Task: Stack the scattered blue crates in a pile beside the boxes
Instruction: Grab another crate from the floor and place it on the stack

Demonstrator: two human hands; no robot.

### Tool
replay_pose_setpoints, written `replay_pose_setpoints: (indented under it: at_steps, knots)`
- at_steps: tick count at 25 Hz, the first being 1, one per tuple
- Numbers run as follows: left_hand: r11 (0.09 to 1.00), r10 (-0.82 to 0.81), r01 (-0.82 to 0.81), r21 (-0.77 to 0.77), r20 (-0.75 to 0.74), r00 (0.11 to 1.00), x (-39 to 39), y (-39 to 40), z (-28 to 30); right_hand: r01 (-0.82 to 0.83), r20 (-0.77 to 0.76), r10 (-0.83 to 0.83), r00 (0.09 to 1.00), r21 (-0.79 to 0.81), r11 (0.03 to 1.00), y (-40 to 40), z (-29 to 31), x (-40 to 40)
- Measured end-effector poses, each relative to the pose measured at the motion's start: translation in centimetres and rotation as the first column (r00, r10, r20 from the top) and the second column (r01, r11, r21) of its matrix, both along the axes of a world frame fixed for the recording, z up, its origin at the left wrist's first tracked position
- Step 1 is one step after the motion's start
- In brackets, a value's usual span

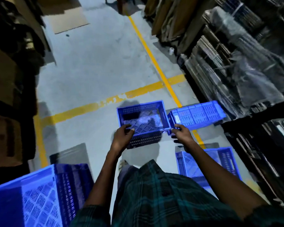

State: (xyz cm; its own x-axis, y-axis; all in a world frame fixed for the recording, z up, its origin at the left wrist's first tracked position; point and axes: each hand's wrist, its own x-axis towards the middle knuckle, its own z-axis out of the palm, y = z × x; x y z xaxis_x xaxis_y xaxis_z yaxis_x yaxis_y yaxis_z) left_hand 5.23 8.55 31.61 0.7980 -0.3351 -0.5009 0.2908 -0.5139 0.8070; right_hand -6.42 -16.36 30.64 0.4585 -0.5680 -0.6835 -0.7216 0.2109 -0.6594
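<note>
Plastic-wrapped stacks of flattened brown cardboard [236, 66] line the right side of the grey concrete floor [92, 66], so the aisle stays open for sorting. At the lower left stands a big blue perforated plastic crate [33, 195], probably the start of the pile. Two more blue crates wait on the right: one lying on its side [198, 116], one upright by the person's leg [220, 163]. The person holds a smaller-looking open-topped blue lattice crate [143, 118] level, the left hand [123, 136] curled over its near rim and the right hand [181, 134] pinching its near corner, seemingly to carry it.
</note>
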Motion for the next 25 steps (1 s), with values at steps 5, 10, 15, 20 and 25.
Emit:
replay_pose_setpoints:
  at_steps: [5, 10, 15, 20, 25]
  knots:
    - [0.991, -0.125, 0.126, 0.043, -0.042, 0.991, 4.0, -3.0, -1.5, 0.17, 0.006, -0.17, 0.985, 0.045, 0.984, -2.3, -2.1, 1.5]
    - [0.944, -0.296, 0.304, 0.125, -0.077, 0.952, 8.9, -5.6, -3.1, 0.285, -0.037, -0.283, 0.958, 0.058, 0.957, -3.3, -4.0, 4.2]
    - [0.941, -0.245, 0.259, 0.217, -0.09, 0.965, 13.1, -8.8, -5.4, 0.249, -0.106, -0.243, 0.964, 0.053, 0.967, -5.7, -5.5, 7.5]
    - [0.954, -0.126, 0.145, 0.262, -0.089, 0.988, 16.0, -11.3, -11.8, -0.03, -0.171, 0.026, 0.985, -0.021, 0.999, -9.7, -11.2, 12.2]
    - [0.958, 0.003, 0.022, 0.286, -0.089, 0.996, 19.6, -13.1, -26.4, -0.184, -0.19, 0.151, 0.97, -0.171, 0.968, -14.1, -24.5, 18.9]
